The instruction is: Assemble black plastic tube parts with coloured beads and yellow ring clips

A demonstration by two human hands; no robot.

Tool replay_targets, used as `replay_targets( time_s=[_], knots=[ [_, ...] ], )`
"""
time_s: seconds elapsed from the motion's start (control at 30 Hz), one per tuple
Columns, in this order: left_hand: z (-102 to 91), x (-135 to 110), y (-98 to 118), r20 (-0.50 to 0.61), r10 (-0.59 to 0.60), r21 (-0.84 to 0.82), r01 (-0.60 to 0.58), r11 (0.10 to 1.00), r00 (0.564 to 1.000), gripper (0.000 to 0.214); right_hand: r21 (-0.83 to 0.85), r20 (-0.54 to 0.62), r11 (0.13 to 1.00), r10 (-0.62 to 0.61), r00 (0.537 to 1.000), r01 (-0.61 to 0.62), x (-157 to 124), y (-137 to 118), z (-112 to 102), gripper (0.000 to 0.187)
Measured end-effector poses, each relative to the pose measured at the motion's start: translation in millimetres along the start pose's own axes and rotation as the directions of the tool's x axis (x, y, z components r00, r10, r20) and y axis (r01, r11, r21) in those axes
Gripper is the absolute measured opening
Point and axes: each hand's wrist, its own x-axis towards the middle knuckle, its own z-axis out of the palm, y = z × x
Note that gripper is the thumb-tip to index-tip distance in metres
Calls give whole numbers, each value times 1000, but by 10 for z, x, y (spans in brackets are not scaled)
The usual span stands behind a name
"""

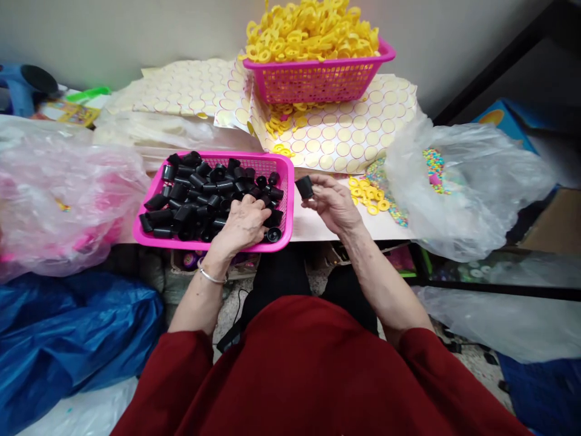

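Pinched in the fingertips of my right hand [334, 203] is a black plastic cap [304, 188], held up just beyond the right rim of a pink basket [213, 243]. The basket is full of similar short black caps [197, 180], lying at all angles. My left hand [246, 219], with a bracelet at the wrist, reaches into the basket's right half. Its fingers are curled down among the caps, so what they grip is hidden. Several yellow plastic rings [370, 197] lie on the table to the right of my right hand.
A second pink basket [318, 85], heaped with yellow rings [313, 30], stands at the back on sheets of round stickers [345, 130]. Clear plastic bags flank the table, one with pink items [68, 200], another with small coloured beads [472, 181]. A blue bag [82, 333] lies lower left.
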Motion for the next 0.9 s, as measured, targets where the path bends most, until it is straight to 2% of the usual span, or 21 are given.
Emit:
replay_targets(
  time_s=[0.1, 0.2, 0.27, 0.33, 0.37, 0.43, 0.5, 0.57, 0.67, 0.73, 0.8, 0.9],
  knots=[
    [29, 81, 0, 17, -5, 0, 5, 1000, 1000, 21, 252, 5, 952, 179, 984, -174, -265, 72, -135, 28],
    [83, 113, -66, -125, -75, -194, 50, 980, 989, 20, 299, -14, 928, 237, 972, -222, -433, 122, -216, 31],
    [80, 117, -65, -268, -215, -421, 86, 903, 939, 28, 274, -13, 936, 234, 972, -221, -496, 126, -248, 36],
    [39, 108, 34, -340, -375, -687, 45, 726, 863, 40, 256, 6, 944, 213, 977, -208, -537, 108, -267, 42],
    [11, 101, 124, -323, -439, -807, -1, 591, 838, 43, 256, 17, 946, 200, 980, -198, -555, 94, -274, 44],
    [-36, 87, 361, -196, -485, -964, -78, 254, 852, 40, 267, 33, 948, 169, 985, -171, -593, 60, -282, 44],
    [-49, 90, 618, -12, -410, -998, -37, -53, 912, 32, 279, 34, 951, 131, 991, -135, -643, 18, -287, 40],
    [-25, 115, 836, 134, -304, -967, 57, -248, 943, 26, 280, -1, 957, 79, 997, -76, -710, -30, -289, 35],
    [42, 190, 1056, 238, -261, -907, 118, -403, 936, 20, 197, -122, 978, -41, 992, 64, -836, -98, -291, 32],
    [83, 251, 1151, 284, -276, -873, 128, -471, 918, 18, 75, -224, 981, -155, 962, 176, -917, -117, -298, 39],
    [115, 304, 1228, 332, -284, -840, 145, -524, 899, 17, -64, -297, 963, -267, 917, 260, -985, -102, -314, 47],
    [161, 349, 1320, 357, -280, -822, 157, -547, 891, 17, -223, -315, 925, -367, 875, 308, -1054, -27, -354, 48]
  ],
)
